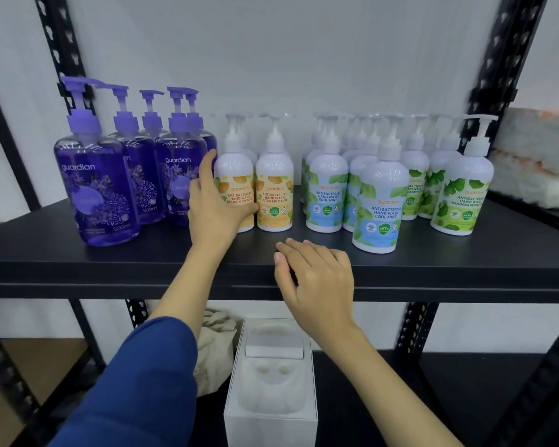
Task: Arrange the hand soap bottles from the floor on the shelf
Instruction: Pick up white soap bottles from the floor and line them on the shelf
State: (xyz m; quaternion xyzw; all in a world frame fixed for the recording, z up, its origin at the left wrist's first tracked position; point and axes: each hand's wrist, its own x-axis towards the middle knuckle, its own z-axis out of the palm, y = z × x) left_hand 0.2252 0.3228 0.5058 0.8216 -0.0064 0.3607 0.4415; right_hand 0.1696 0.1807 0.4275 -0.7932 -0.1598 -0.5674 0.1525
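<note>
Left hand [212, 204] grasps an orange-label bottle [236, 185], fingers curled round its left side, thumb across the label; the bottle stands upright on the shelf [110, 256], touching a 2nd orange bottle [274, 191]. Right hand [317, 279] hovers at the shelf's front edge, fingers relaxed, holding nothing. Purple bottles [94, 188] stand left; mint bottles [380, 204] and green bottles [462, 195] right. A white box [271, 382] lies below.
</note>
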